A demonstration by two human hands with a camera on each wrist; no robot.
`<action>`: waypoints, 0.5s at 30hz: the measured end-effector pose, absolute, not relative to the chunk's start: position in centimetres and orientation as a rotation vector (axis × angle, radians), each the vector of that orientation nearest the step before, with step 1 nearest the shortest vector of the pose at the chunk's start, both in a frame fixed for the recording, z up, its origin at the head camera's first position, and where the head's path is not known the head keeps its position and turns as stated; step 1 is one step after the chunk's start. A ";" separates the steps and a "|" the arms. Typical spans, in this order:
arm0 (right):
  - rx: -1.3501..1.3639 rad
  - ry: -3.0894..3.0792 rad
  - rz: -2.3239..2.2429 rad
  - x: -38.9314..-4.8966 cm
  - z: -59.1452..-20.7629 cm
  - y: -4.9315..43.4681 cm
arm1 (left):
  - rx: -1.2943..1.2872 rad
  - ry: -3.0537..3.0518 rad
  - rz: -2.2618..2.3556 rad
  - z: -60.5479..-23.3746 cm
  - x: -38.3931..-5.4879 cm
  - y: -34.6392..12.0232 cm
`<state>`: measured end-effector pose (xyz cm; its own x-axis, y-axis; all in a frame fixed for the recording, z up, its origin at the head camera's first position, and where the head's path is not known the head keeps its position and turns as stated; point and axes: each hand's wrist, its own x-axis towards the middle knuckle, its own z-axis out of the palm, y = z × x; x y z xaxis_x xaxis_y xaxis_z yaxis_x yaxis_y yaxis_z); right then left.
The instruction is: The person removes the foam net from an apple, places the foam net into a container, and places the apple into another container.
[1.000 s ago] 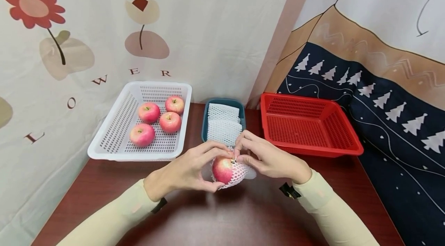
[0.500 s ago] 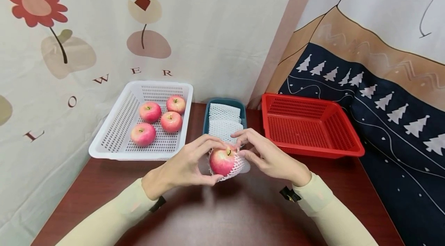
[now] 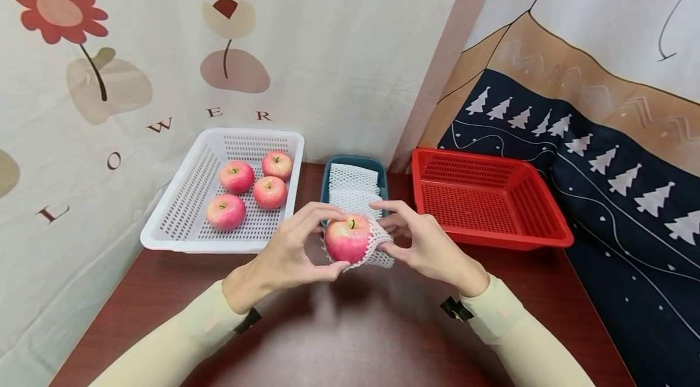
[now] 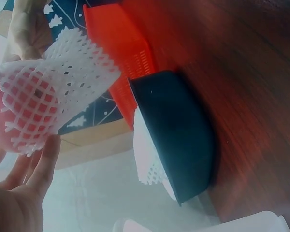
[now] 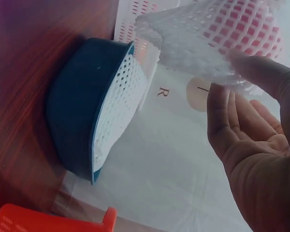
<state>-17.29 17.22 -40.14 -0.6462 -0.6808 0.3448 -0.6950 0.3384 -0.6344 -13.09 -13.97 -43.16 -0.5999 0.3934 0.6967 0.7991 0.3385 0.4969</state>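
My left hand grips a red-pink apple between thumb and fingers, in front of the blue tray. A white foam net sleeve wraps the apple's lower and right side, while the stem end is bare. In the left wrist view the loose end of the foam net sticks out beyond the fruit. My right hand pinches the net's edge at the apple's right side. The right wrist view shows its thumb on the mesh, the other fingers below it.
A white basket on the left holds several bare apples. The dark blue tray behind the hands contains white foam nets. To the right stands a red basket. Curtains hang behind the wooden table.
The apple has come up slightly, away from me, and turned so its stem end shows more. My right fingers have spread from a tight pinch near the stem to the net's right side.
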 end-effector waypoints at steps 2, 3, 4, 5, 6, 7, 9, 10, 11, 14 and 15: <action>1.305 -2.555 1.193 -17.3 -40.1 17.3 | -1.043 -2.122 -1.176 -43.1 -13.1 -14.0; 1.298 -2.559 1.176 -17.2 -40.1 17.3 | -1.044 -2.105 -1.177 -43.1 -13.2 -14.1; 1.293 -2.565 1.157 -17.2 -40.1 17.3 | -1.047 -2.083 -1.178 -43.0 -13.2 -14.1; 1.287 -2.576 1.144 -17.2 -40.1 17.3 | -1.049 -2.061 -1.180 -43.0 -13.3 -14.1; 1.281 -2.586 1.135 -17.2 -40.1 17.4 | -1.049 -2.041 -1.181 -42.9 -13.3 -14.1; 1.275 -2.598 1.124 -17.2 -40.0 17.4 | -1.045 -2.027 -1.189 -42.8 -13.3 -14.1; 1.264 -2.620 1.092 -17.1 -39.9 17.5 | -1.035 -2.002 -1.208 -42.6 -13.3 -14.1; 1.257 -2.631 1.076 -17.1 -39.9 17.5 | -1.028 -1.995 -1.216 -42.6 -13.3 -14.1; 1.247 -2.642 1.065 -17.1 -39.8 17.6 | -1.019 -1.993 -1.223 -42.5 -13.3 -14.2; 1.217 -2.658 1.012 -17.1 -39.7 17.8 | -1.001 -1.990 -1.242 -42.4 -13.3 -14.3; 1.207 -2.663 0.998 -17.1 -39.6 17.8 | -0.999 -1.988 -1.249 -42.4 -13.3 -14.4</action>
<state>-17.10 17.85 -39.65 -0.6936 -0.6562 0.2971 -0.6899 0.4866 -0.5359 -13.33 -14.38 -42.38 -0.5505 0.2861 0.7843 0.8308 0.2806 0.4807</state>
